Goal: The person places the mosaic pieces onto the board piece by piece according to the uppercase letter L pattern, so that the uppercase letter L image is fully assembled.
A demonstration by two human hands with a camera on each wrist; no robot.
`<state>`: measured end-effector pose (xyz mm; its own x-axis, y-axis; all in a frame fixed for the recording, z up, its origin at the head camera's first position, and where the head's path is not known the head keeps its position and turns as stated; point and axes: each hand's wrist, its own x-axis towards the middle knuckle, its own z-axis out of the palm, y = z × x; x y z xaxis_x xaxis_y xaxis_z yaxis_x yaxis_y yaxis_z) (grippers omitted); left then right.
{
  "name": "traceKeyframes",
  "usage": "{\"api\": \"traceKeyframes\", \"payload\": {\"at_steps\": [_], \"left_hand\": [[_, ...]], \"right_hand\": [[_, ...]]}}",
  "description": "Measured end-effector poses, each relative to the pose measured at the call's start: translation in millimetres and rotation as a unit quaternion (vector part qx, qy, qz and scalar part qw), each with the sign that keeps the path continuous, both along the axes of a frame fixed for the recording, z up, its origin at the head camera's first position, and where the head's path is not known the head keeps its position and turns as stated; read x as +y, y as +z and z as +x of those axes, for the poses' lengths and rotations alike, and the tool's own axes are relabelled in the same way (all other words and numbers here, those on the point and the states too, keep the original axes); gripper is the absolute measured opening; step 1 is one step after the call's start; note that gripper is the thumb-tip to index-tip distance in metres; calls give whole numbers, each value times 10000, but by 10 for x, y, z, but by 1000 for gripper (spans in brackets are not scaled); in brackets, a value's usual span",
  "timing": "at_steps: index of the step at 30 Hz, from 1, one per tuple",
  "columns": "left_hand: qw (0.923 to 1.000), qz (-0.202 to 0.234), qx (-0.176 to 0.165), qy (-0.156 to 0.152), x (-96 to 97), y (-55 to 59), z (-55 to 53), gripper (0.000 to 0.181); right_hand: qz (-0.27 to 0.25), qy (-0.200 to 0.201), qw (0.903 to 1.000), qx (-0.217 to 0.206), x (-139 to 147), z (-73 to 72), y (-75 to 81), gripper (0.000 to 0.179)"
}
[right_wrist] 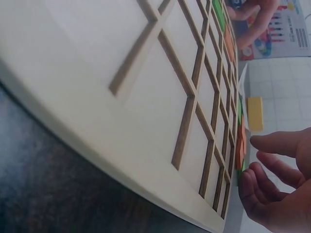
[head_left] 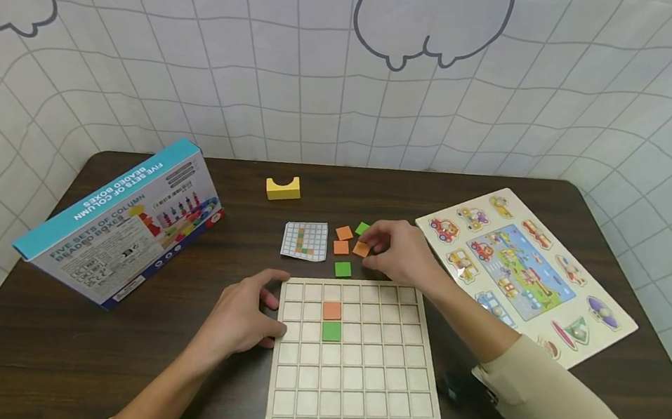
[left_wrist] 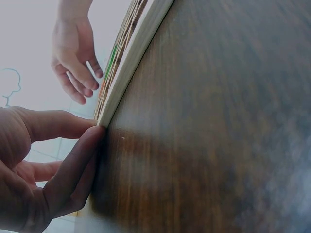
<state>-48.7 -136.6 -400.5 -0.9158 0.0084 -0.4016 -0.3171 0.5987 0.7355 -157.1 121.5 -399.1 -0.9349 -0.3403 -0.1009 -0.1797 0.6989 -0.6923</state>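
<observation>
A pale wooden grid board (head_left: 360, 375) lies flat, with an orange tile (head_left: 332, 310) above a green tile (head_left: 331, 331) in its cells. My left hand (head_left: 242, 314) holds the board's upper left edge, thumb and fingers against it; the left wrist view shows the fingertips meeting at the edge. Beyond the board, the fingers of my right hand (head_left: 397, 251) are around a loose orange tile (head_left: 361, 249), thumb and fingers apart in the right wrist view. Two other orange tiles (head_left: 341, 247) and two green tiles (head_left: 343, 269) lie nearby. Left of them is a small pattern card (head_left: 305, 240).
A blue-topped box (head_left: 130, 225) stands at the left. A yellow notched block (head_left: 283, 189) sits at the back. On the right, a picture puzzle board (head_left: 583, 341) lies partly beneath my right forearm. A fabric sheet hangs behind the dark table (head_left: 236, 196).
</observation>
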Motion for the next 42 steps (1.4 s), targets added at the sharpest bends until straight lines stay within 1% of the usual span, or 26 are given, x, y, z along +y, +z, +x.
{"api": "traceKeyframes", "payload": {"at_steps": [12,17,22,28,34,42], "left_hand": [[10000,46,63,-18,-4,-6,5,79],[9999,45,108,-26,-5,-10,9,79],[10000,43,50,21,1,-20,0,80],[10000,47,11,50,1,-22,-9,81],[10000,44,56,4,-7,-16,2,79],[10000,59,73,-7,-8,-19,6,79]], "right_hand": [[265,42,9996,35,-52,-68,-61,30],[322,23,9995,-45,-77,-78,-61,28],[396,-7,9992,-106,-99,-78,-43,27],[435,-28,9990,-49,-112,-91,-39,25],[459,-9,9989,55,-118,-96,-49,24],[417,-55,9991,49,-117,-94,-64,21]]}}
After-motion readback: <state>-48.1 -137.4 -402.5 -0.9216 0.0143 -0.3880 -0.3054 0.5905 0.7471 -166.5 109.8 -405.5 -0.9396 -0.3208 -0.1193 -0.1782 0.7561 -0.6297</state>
